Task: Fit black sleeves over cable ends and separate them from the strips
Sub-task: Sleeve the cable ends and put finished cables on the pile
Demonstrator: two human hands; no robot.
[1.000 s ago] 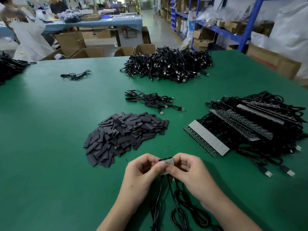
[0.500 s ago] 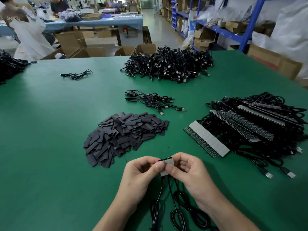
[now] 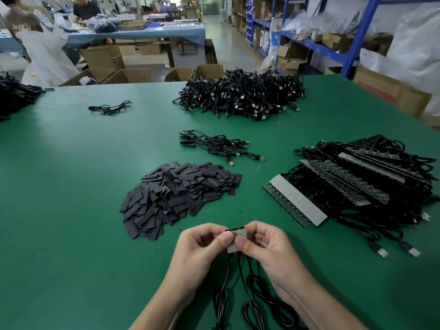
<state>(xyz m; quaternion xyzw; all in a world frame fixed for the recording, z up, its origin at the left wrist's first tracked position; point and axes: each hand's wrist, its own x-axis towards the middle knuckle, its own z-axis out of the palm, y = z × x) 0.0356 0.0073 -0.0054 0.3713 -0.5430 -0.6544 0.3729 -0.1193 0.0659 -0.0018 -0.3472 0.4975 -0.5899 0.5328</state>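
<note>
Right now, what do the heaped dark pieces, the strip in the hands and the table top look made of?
Dark pieces: flat matte grey-black tubing, probably soft plastic or rubber; no shine.
Strip: likely circuit board, dark with a pale grey face and a toothed edge.
Table top: smooth green mat with faint sheen, perhaps rubber or vinyl.

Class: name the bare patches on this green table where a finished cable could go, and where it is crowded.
Bare: the wide stretch left of the sleeve pile, below the small cable bundle; the near left corner beside the left hand. Crowded: the right side, under strips and cables.
</note>
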